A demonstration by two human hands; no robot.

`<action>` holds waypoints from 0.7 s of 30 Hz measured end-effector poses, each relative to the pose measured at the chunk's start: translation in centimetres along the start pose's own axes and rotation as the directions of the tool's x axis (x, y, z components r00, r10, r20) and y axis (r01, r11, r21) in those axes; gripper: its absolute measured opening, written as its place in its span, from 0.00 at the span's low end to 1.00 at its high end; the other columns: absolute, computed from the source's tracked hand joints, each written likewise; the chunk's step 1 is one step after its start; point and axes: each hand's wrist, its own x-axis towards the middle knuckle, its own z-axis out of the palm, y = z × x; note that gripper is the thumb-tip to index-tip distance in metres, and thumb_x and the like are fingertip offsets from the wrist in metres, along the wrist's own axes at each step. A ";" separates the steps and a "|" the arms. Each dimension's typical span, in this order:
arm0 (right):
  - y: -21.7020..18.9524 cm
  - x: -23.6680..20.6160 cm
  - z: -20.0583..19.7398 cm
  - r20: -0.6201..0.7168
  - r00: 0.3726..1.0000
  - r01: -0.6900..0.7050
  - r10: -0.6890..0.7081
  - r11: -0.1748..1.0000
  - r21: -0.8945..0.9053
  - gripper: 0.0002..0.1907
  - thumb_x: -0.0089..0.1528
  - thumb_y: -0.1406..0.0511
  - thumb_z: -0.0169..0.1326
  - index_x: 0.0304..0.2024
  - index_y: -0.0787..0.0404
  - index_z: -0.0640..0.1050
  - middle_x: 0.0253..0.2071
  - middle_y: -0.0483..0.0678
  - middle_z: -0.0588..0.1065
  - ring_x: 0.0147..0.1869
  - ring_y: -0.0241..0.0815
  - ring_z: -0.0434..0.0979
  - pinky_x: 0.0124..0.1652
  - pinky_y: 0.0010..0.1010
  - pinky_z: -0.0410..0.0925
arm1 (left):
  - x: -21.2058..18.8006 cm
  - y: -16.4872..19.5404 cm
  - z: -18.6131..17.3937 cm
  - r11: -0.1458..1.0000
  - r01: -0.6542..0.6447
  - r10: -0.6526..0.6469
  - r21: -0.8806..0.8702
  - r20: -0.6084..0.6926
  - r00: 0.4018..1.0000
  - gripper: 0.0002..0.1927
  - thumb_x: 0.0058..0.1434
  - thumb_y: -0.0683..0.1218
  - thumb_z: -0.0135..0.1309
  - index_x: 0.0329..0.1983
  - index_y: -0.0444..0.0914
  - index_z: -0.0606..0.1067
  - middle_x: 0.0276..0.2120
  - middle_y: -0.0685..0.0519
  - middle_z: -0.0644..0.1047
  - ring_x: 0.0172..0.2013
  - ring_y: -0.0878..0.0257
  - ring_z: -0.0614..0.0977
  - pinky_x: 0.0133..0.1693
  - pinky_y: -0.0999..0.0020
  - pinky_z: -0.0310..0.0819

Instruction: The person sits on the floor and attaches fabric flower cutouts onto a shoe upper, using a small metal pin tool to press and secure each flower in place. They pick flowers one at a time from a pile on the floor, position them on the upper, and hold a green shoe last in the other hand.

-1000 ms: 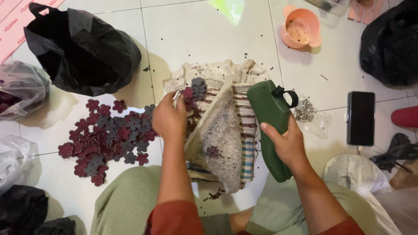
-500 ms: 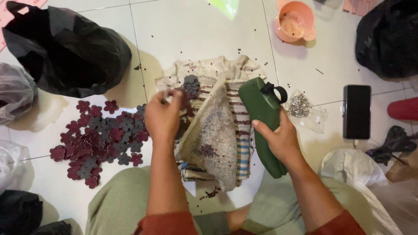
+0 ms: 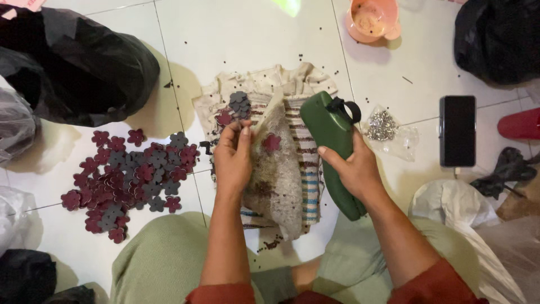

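My right hand (image 3: 350, 167) grips a dark green, long plastic tool (image 3: 331, 147) with a black strap loop, held tilted over a striped cloth (image 3: 306, 174) on the floor. My left hand (image 3: 233, 157) rests on a worn, speckled pad (image 3: 278, 180) lying on that cloth, fingertips pinched near its upper edge. One maroon flower-shaped cutout (image 3: 272, 142) lies on the pad just right of my left fingers. A small stack of grey and maroon flower cutouts (image 3: 237, 105) sits on the cloth beyond my left hand.
A spread of several maroon and grey flower cutouts (image 3: 128, 177) lies on the white tile floor at left. Black plastic bags (image 3: 79, 62) sit at upper left and upper right. A pink cup (image 3: 370, 21), a clear bag of small metal bits (image 3: 383, 126) and a black phone (image 3: 457, 130) lie to the right.
My left hand has come down from the stack of cutouts onto the pad, and a maroon flower cutout now lies on the pad. The right hand keeps hold of the green tool.
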 end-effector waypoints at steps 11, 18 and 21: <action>-0.8 0.0 0.3 0.042 0.991 -0.132 0.130 0.991 0.033 0.39 0.56 0.56 0.62 0.67 0.59 0.67 0.52 0.51 0.79 0.47 0.40 0.81 0.44 0.33 0.75 | -0.9 -4.7 1.5 0.873 -0.151 0.174 -0.464 0.007 0.985 0.08 0.71 0.35 0.50 0.53 0.34 0.72 0.50 0.49 0.80 0.52 0.64 0.82 0.57 0.69 0.76; -0.1 0.3 0.3 0.025 0.999 -0.034 0.035 0.999 -0.043 0.40 0.56 0.54 0.64 0.67 0.62 0.68 0.54 0.53 0.78 0.54 0.43 0.80 0.51 0.34 0.72 | -1.3 -4.4 2.0 0.891 -0.170 0.185 -0.420 -0.004 0.983 0.06 0.71 0.36 0.51 0.50 0.34 0.73 0.48 0.49 0.81 0.50 0.65 0.82 0.55 0.69 0.77; 0.2 0.3 0.3 0.026 0.999 -0.043 0.045 0.997 -0.070 0.41 0.56 0.54 0.64 0.67 0.62 0.67 0.54 0.54 0.78 0.55 0.44 0.80 0.52 0.34 0.71 | -1.4 -4.1 2.1 0.905 -0.174 0.189 -0.387 0.001 0.982 0.05 0.71 0.36 0.51 0.49 0.34 0.73 0.48 0.49 0.81 0.50 0.66 0.82 0.55 0.70 0.77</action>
